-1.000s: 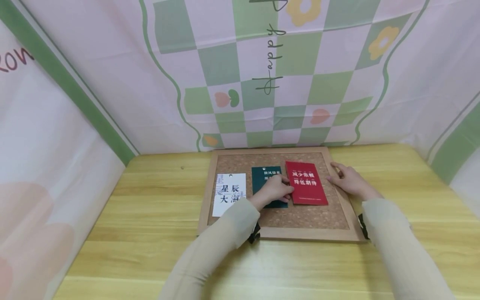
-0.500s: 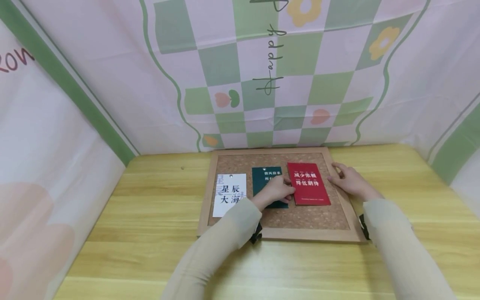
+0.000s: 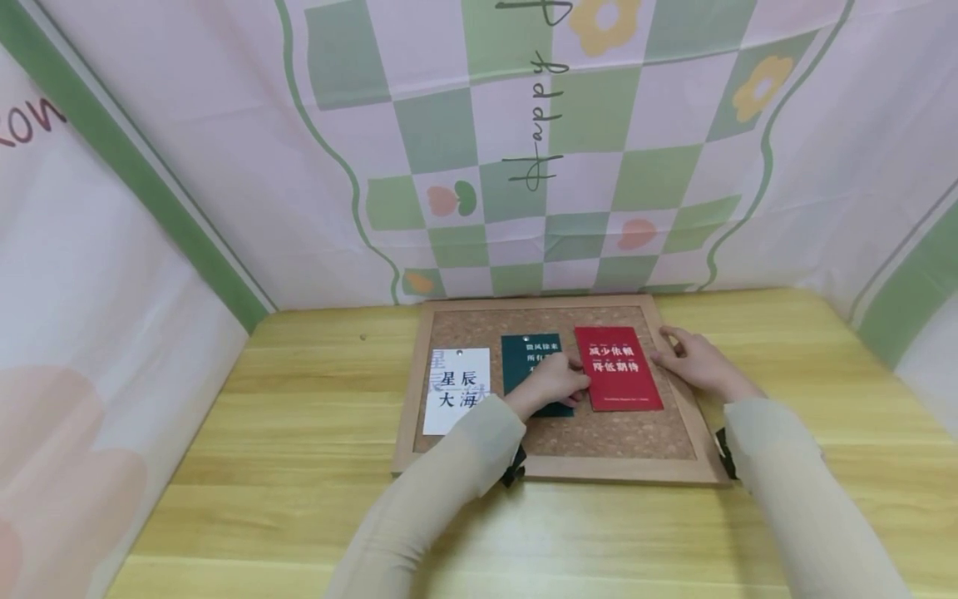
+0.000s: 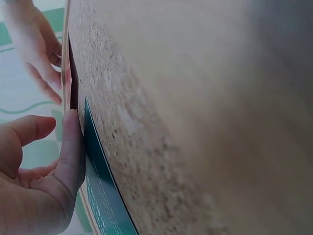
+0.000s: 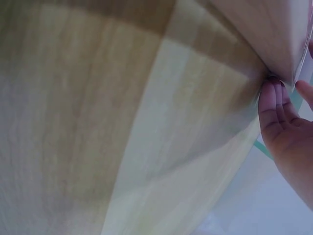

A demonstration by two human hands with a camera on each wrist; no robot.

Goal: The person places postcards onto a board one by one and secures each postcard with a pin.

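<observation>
A wood-framed corkboard (image 3: 524,448) lies on the table with three cards on it. The white card (image 3: 458,391) is on the left, the dark green card (image 3: 516,358) in the middle and the red card (image 3: 619,374) on the right. Reaching over the green card, my left hand (image 3: 552,381) touches the red card's left edge. In the left wrist view, its thumb stands apart from the finger (image 4: 72,139) at that edge. My right hand (image 3: 703,363) grips the board's right frame edge. In the right wrist view, its fingers (image 5: 276,107) reach the board's edge.
A yellow wood-grain table (image 3: 299,433) extends on both sides of the board and in front of it. Behind stands a checkered cloth backdrop (image 3: 516,183), almost against the board's far edge. Another cloth wall (image 3: 112,274) borders the left side.
The red card has shifted slightly to the right and straightened a little, and my left hand has moved right with it. My right hand has stayed at the frame.
</observation>
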